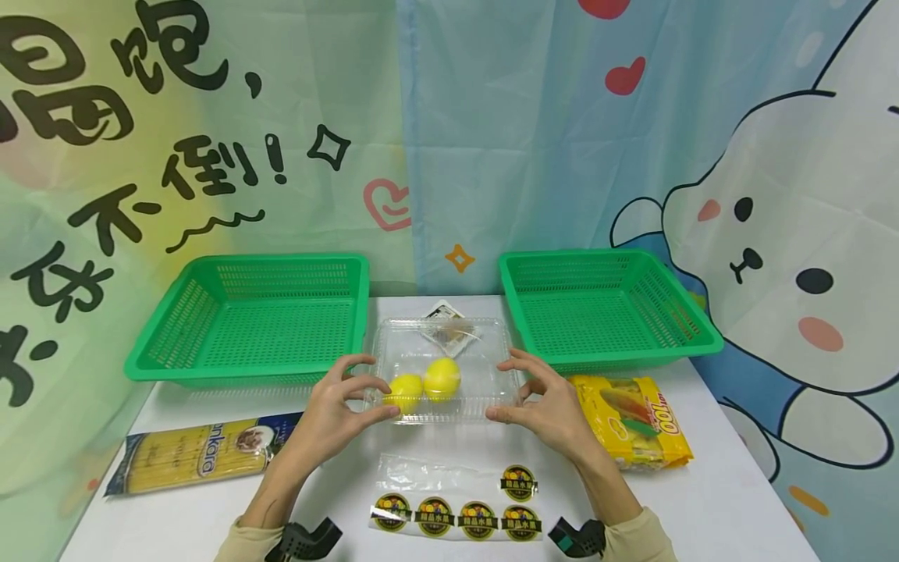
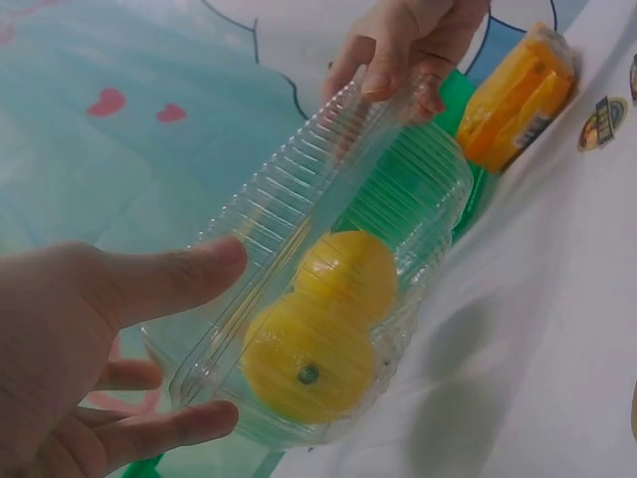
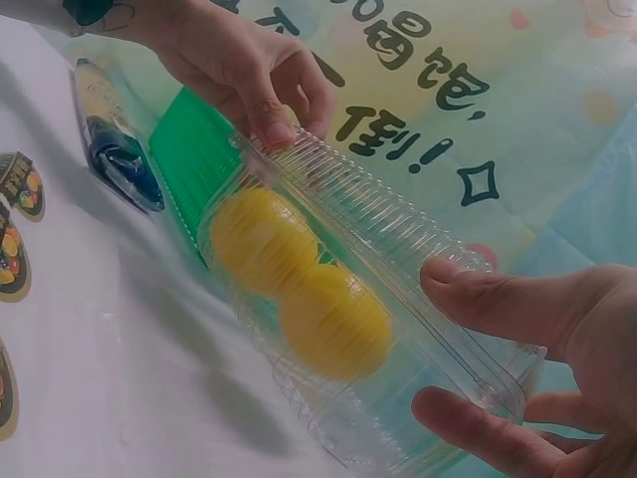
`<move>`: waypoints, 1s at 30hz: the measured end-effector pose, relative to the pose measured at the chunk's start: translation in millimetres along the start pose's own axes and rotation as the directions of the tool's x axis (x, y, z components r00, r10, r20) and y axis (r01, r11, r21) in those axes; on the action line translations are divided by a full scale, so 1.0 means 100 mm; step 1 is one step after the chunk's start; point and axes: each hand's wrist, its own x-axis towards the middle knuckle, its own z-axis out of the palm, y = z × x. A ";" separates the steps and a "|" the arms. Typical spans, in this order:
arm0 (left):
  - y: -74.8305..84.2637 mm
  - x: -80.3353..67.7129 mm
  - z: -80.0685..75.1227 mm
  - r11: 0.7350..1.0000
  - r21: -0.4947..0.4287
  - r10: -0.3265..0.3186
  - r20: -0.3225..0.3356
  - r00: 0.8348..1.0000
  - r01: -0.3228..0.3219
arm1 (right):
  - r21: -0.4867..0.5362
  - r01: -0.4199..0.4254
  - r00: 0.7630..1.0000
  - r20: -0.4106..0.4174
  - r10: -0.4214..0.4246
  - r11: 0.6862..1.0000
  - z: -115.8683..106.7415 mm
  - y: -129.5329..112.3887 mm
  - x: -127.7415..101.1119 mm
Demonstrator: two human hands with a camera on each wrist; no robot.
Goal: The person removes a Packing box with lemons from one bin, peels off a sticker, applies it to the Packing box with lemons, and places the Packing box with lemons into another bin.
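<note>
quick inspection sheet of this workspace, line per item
surface: white table, bare near its front corners
job's things: clear plastic box holding two lemons, lid down
clutter: two green baskets, pasta packet, yellow snack bag, sticker sheet, small sachet behind the box
hands: left hand and right hand pinch the box at its two ends
cables: nothing seen
surroundings: cartoon printed backdrop

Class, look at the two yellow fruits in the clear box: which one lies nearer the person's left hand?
The fruit at the left end of the clear box, just beside the left hand and its fingertips. The other fruit sits nearer the box's middle, farther from that hand.
</note>
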 end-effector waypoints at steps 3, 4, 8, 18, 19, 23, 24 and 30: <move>0.00 0.00 0.01 1.000 -0.001 -0.001 0.004 1.000 0.001 | 0.001 -0.005 1.000 0.004 0.005 1.000 0.00 0.01 0.00; 0.00 0.00 0.01 1.000 0.000 0.000 0.005 1.000 0.000 | 0.000 -0.005 1.000 0.005 0.005 1.000 0.00 0.02 0.00; -0.01 0.00 0.02 1.000 0.001 0.000 0.008 1.000 0.000 | -0.007 -0.005 1.000 0.008 0.005 1.000 0.00 0.04 0.00; -0.04 -0.01 0.06 1.000 -0.011 0.006 0.023 1.000 -0.006 | -0.041 -0.019 1.000 -0.002 0.019 0.999 0.02 0.09 -0.01; -0.04 -0.02 0.06 1.000 -0.011 0.006 0.024 1.000 -0.006 | -0.040 -0.019 1.000 -0.001 0.019 0.999 0.02 0.10 -0.01; -0.05 -0.03 0.07 1.000 -0.015 0.007 0.029 1.000 -0.006 | -0.025 -0.023 1.000 0.006 0.023 0.999 0.03 0.11 -0.02; -0.05 -0.03 0.07 1.000 -0.016 0.006 0.030 1.000 -0.005 | -0.020 -0.024 1.000 0.008 0.024 1.000 0.03 0.11 -0.02; -0.05 -0.04 0.09 1.000 -0.022 -0.001 0.042 0.999 0.002 | -0.010 -0.035 0.999 0.009 0.035 0.999 0.04 0.14 -0.03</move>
